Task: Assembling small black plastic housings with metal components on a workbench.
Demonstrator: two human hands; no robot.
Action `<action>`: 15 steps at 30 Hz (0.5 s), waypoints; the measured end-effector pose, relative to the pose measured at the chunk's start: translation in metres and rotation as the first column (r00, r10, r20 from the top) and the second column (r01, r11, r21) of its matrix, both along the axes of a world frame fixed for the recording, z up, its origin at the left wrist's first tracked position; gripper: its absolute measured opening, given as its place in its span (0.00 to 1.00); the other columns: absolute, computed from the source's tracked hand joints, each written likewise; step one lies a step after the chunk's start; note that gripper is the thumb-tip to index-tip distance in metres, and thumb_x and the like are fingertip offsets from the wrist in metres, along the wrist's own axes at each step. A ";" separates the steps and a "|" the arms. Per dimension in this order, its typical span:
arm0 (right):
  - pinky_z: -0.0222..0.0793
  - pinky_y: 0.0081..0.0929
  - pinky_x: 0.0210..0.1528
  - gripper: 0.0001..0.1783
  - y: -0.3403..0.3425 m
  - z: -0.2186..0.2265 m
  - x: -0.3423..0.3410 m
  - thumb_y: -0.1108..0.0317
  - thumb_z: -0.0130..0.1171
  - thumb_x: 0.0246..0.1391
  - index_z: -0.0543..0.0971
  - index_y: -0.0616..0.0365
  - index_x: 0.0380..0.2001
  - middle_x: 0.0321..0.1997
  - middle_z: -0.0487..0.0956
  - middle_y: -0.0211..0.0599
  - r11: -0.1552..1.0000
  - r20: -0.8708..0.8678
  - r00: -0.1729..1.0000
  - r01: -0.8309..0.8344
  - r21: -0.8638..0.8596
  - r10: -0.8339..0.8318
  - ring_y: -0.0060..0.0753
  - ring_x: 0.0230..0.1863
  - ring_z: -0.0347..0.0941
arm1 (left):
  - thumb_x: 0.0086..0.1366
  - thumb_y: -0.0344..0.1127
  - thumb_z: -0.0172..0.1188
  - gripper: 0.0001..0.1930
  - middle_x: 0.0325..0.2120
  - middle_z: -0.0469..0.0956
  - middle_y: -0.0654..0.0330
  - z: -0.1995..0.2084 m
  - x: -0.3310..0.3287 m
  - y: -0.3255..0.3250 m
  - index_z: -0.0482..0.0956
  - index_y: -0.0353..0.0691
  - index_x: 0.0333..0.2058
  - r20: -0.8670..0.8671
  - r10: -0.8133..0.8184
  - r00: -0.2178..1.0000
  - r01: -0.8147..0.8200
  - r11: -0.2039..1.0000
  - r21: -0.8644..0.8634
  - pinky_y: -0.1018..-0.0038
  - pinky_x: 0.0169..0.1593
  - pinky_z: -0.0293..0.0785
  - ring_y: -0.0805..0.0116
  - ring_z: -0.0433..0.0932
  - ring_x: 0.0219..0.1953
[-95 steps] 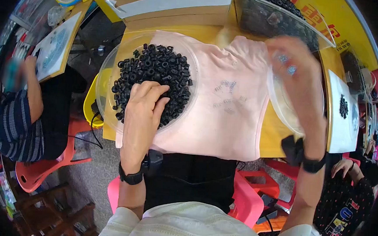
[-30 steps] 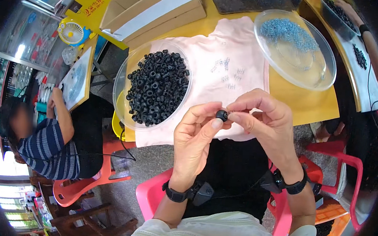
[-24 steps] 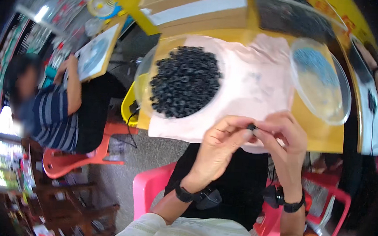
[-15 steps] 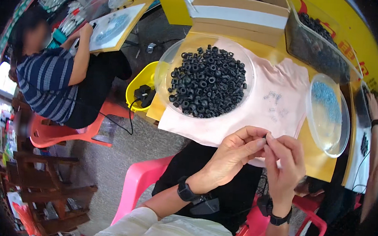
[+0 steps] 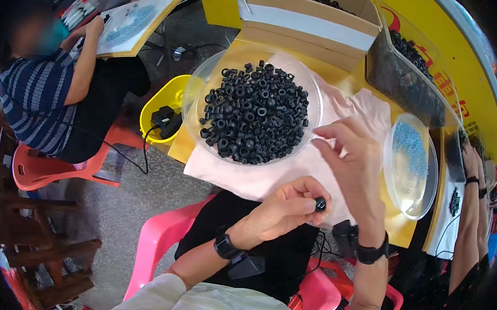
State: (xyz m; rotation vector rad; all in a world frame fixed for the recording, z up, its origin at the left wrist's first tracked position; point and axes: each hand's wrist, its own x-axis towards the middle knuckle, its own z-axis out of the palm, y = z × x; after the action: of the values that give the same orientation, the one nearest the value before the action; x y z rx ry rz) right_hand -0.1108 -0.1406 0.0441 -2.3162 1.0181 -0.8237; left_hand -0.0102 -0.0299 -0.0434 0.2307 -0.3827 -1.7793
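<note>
My left hand point(image 5: 285, 210) is closed, pinching a small black round plastic part point(image 5: 320, 204) between thumb and fingers, above my lap at the table's near edge. My right hand point(image 5: 353, 161) is raised over the pink cloth, its thumb and forefinger curved with a gap between the tips. I see nothing between them. Those fingertips are by the right rim of a round clear tray point(image 5: 317, 102). A heap of black plastic parts point(image 5: 257, 115), many ring-shaped, lies in that tray. The tray stands on the pale pink cloth point(image 5: 366, 114).
Right of the cloth is a clear oval tray with tiny blue pieces point(image 5: 410, 146). Behind stand a cardboard box point(image 5: 309, 27) and a clear bin of black parts point(image 5: 407, 74). A yellow bin point(image 5: 169, 97) sits left. Another person point(image 5: 45, 95) works at the left; a co-worker's arms point(image 5: 470, 211) show at right.
My hands have parted. The right has moved up toward the tray rim and opened its fingers; the left has come lower and left, with the black part now plainly visible. The whole view has shifted.
</note>
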 end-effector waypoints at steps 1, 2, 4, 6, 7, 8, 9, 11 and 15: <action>0.71 0.28 0.31 0.06 -0.005 -0.007 0.004 0.74 0.65 0.48 0.81 0.58 0.32 0.32 0.78 0.36 1.000 -0.031 0.999 -0.022 -0.007 0.022 0.36 0.28 0.76 | 0.63 0.38 0.63 0.12 0.35 0.75 0.57 -0.002 0.000 0.000 0.74 0.40 0.41 -0.008 -0.002 1.000 0.002 1.000 0.006 0.76 0.38 0.69 0.71 0.73 0.33; 0.72 0.32 0.32 0.08 -0.010 -0.017 0.009 0.72 0.65 0.47 0.81 0.56 0.33 0.32 0.78 0.36 0.997 -0.049 0.998 -0.046 -0.066 0.043 0.41 0.31 0.78 | 0.63 0.36 0.63 0.11 0.35 0.75 0.57 -0.006 0.001 0.000 0.75 0.39 0.41 -0.035 0.002 0.999 -0.001 1.000 0.011 0.76 0.38 0.70 0.71 0.73 0.33; 0.71 0.32 0.32 0.09 -0.017 -0.022 0.016 0.73 0.66 0.47 0.81 0.57 0.34 0.33 0.80 0.35 0.988 -0.120 0.991 -0.069 -0.138 0.053 0.39 0.31 0.77 | 0.64 0.34 0.62 0.10 0.35 0.76 0.56 -0.005 0.002 0.000 0.75 0.39 0.42 -0.023 -0.015 1.000 0.015 1.000 -0.001 0.75 0.39 0.71 0.70 0.74 0.34; 0.72 0.35 0.35 0.09 -0.020 -0.022 0.025 0.72 0.65 0.47 0.81 0.56 0.35 0.35 0.80 0.36 0.985 -0.208 0.976 -0.091 -0.147 0.059 0.44 0.34 0.78 | 0.64 0.32 0.61 0.10 0.36 0.76 0.55 -0.005 0.004 0.002 0.74 0.38 0.43 -0.004 -0.034 0.999 0.034 0.999 0.036 0.75 0.42 0.73 0.69 0.76 0.35; 0.72 0.36 0.35 0.09 -0.022 -0.022 0.028 0.71 0.65 0.47 0.81 0.56 0.35 0.35 0.81 0.36 0.983 -0.254 0.966 -0.096 -0.154 0.055 0.44 0.34 0.78 | 0.64 0.32 0.61 0.10 0.37 0.76 0.55 -0.005 0.004 0.002 0.74 0.37 0.43 -0.014 -0.038 0.999 0.039 0.999 0.035 0.74 0.42 0.74 0.69 0.76 0.35; 0.72 0.36 0.35 0.09 -0.023 -0.022 0.032 0.71 0.65 0.48 0.81 0.56 0.35 0.35 0.81 0.36 0.981 -0.297 0.953 -0.104 -0.161 0.053 0.43 0.34 0.78 | 0.64 0.31 0.61 0.10 0.37 0.77 0.54 -0.005 0.003 0.002 0.74 0.37 0.43 -0.022 -0.040 0.999 0.041 0.999 0.035 0.74 0.43 0.74 0.68 0.76 0.35; 0.73 0.36 0.36 0.10 -0.023 -0.022 0.034 0.70 0.65 0.48 0.81 0.56 0.36 0.35 0.81 0.36 0.980 -0.340 0.939 -0.113 -0.167 0.050 0.43 0.34 0.78 | 0.64 0.31 0.61 0.10 0.38 0.77 0.54 -0.006 0.003 0.003 0.74 0.37 0.43 -0.030 -0.043 0.999 0.044 0.998 0.034 0.74 0.43 0.74 0.68 0.77 0.36; 0.73 0.36 0.36 0.10 -0.025 -0.022 0.039 0.69 0.65 0.48 0.81 0.56 0.36 0.34 0.81 0.36 0.983 -0.373 0.927 -0.105 -0.151 0.042 0.43 0.35 0.78 | 0.66 0.31 0.60 0.12 0.40 0.77 0.55 -0.009 0.004 0.001 0.73 0.36 0.46 -0.055 -0.049 0.997 0.049 0.999 0.002 0.74 0.46 0.75 0.71 0.77 0.38; 0.73 0.36 0.36 0.10 -0.029 -0.024 0.039 0.69 0.64 0.48 0.81 0.57 0.36 0.34 0.81 0.36 0.986 -0.379 0.925 -0.094 -0.139 0.035 0.43 0.35 0.78 | 0.65 0.30 0.60 0.10 0.39 0.77 0.52 -0.003 0.005 -0.002 0.74 0.36 0.44 -0.030 -0.051 0.998 0.053 0.996 0.076 0.74 0.43 0.75 0.68 0.77 0.36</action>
State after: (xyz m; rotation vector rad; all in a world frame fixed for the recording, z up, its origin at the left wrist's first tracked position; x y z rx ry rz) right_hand -0.0718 -0.1699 0.0200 -2.6949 1.0537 -0.4525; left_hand -0.0055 -0.0316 -0.0464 0.2515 -0.3026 -1.8490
